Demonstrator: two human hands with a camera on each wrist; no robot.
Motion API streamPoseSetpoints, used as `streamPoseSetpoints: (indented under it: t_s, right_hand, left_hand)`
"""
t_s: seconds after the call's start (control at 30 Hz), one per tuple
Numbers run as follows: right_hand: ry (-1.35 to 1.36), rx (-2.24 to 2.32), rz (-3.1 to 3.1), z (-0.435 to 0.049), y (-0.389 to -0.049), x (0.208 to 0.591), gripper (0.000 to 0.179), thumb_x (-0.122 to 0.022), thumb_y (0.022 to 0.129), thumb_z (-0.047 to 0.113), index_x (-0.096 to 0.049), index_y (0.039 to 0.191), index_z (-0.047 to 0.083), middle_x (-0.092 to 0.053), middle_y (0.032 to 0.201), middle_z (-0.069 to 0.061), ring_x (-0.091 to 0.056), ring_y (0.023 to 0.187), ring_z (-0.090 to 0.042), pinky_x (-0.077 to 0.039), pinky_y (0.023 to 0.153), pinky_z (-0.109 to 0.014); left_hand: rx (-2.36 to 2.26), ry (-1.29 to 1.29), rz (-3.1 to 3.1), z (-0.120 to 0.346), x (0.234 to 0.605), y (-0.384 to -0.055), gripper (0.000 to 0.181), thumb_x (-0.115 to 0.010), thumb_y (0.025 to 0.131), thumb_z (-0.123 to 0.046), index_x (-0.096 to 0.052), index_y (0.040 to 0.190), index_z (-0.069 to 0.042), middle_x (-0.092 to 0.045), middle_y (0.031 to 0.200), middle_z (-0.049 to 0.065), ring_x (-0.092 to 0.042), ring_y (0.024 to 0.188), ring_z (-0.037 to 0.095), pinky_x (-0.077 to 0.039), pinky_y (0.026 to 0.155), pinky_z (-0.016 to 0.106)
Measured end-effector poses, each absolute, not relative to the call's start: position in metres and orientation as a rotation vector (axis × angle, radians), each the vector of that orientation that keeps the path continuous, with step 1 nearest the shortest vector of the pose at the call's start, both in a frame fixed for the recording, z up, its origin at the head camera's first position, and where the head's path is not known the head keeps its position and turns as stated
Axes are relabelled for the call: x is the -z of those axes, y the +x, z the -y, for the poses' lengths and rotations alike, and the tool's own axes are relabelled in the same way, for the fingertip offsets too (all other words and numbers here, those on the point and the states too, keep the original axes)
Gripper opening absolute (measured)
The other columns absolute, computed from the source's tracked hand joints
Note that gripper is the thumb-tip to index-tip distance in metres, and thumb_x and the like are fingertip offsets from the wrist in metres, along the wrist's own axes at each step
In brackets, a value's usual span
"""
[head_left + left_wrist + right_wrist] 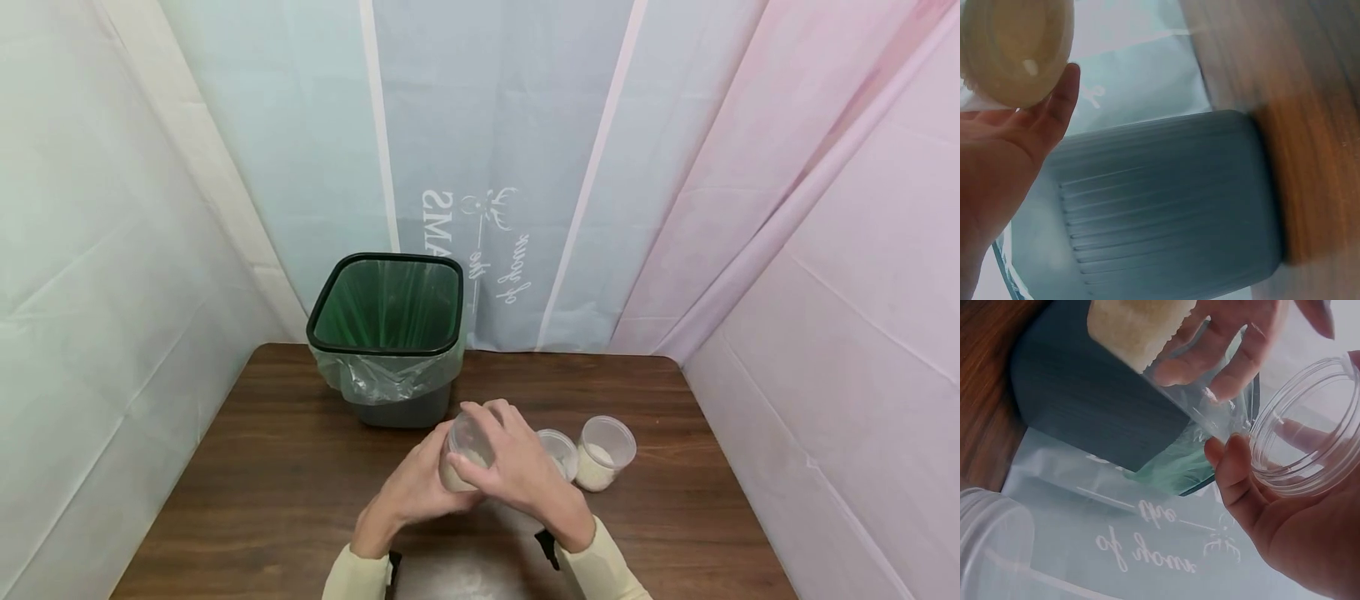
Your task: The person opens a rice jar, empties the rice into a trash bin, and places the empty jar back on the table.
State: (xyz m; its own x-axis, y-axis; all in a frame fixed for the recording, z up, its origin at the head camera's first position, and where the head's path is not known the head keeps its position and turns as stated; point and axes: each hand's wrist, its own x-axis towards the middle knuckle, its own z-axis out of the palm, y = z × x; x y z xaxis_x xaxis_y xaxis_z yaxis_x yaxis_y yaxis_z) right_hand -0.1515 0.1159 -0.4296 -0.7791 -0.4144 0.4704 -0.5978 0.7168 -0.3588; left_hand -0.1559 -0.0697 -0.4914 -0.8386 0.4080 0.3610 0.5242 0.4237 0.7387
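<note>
My left hand (412,483) holds a clear plastic jar (452,479) in front of the bin, fingers wrapped round its side. Pale grains like rice lie in the jar's bottom part, and the left wrist view catches its rounded base (1019,53) above the fingers. My right hand (517,458) reaches over the top of the jar, its thumb and fingers gripping a clear ridged lid (1266,434) at the mouth end. In the right wrist view the grains (1138,328) sit at the far end, with the left fingers (1194,365) behind the clear wall.
A grey bin (405,408) with a black rim and a clear green-tinted liner stands at the back left of the wooden table (277,467). Right of my hands are two more clear containers: a jar (607,442) with white grains, and another (557,450) partly behind my right hand. Curtains enclose the table.
</note>
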Motion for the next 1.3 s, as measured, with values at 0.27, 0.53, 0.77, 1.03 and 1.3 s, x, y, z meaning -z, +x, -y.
streamPoseSetpoints:
  t_s: [0.27,0.53,0.77,1.03,1.3]
  right_hand:
    - [0.791,-0.718,2.533,-0.117,-0.15,0.421,0.057,-0.067,0.083,0.049,-0.056,0.132,0.022,-0.059,0.108,-0.001,-0.057,0.09,-0.012,-0.05,0.069,-0.027]
    - [0.903,-0.721,2.483,-0.12,-0.145,0.413,0.057,-0.068,0.083,0.047,-0.058,0.132,0.022,-0.06,0.11,0.001,-0.057,0.099,-0.013,-0.051,0.073,-0.028]
    - [1.131,-0.758,2.332,-0.123,-0.146,0.408,0.056,-0.064,0.087,0.049,-0.057,0.134,0.019,-0.059,0.114,0.002,-0.055,0.104,-0.012,-0.051,0.082,-0.027]
    - [1.187,-0.75,2.332,-0.129,-0.146,0.405,0.052,-0.061,0.092,0.048,-0.057,0.134,0.016,-0.058,0.125,-0.001,-0.055,0.109,-0.015,-0.051,0.089,-0.03]
    - [0.888,-0.551,2.643,-0.133,-0.138,0.402,0.061,-0.049,0.096,0.059,-0.043,0.146,0.025,-0.049,0.142,-0.007,-0.052,0.125,-0.025,-0.056,0.074,-0.038]
  left_hand:
    - [1.418,-0.935,2.546,0.074,0.478,-0.159,0.088,-0.083,0.069,-0.054,-0.042,0.142,-0.025,-0.063,0.12,-0.008,-0.063,0.097,0.004,-0.054,0.082,0.026]
    - [1.561,-0.992,2.586,0.079,0.469,-0.151,0.084,-0.084,0.072,-0.049,-0.04,0.142,-0.032,-0.064,0.117,-0.009,-0.065,0.092,0.004,-0.054,0.08,0.025]
    - [1.602,-1.087,2.573,0.085,0.464,-0.146,0.085,-0.083,0.073,-0.045,-0.039,0.144,-0.03,-0.064,0.12,-0.005,-0.063,0.1,0.006,-0.053,0.083,0.026]
    - [1.482,-1.022,2.582,0.08,0.462,-0.142,0.087,-0.082,0.073,-0.048,-0.037,0.145,-0.029,-0.061,0.127,-0.004,-0.062,0.104,0.008,-0.054,0.084,0.028]
    - [0.75,-0.692,2.46,0.056,0.458,-0.135,0.092,-0.086,0.06,-0.056,-0.05,0.13,-0.009,-0.059,0.112,0.004,-0.057,0.099,0.02,-0.05,0.081,0.039]
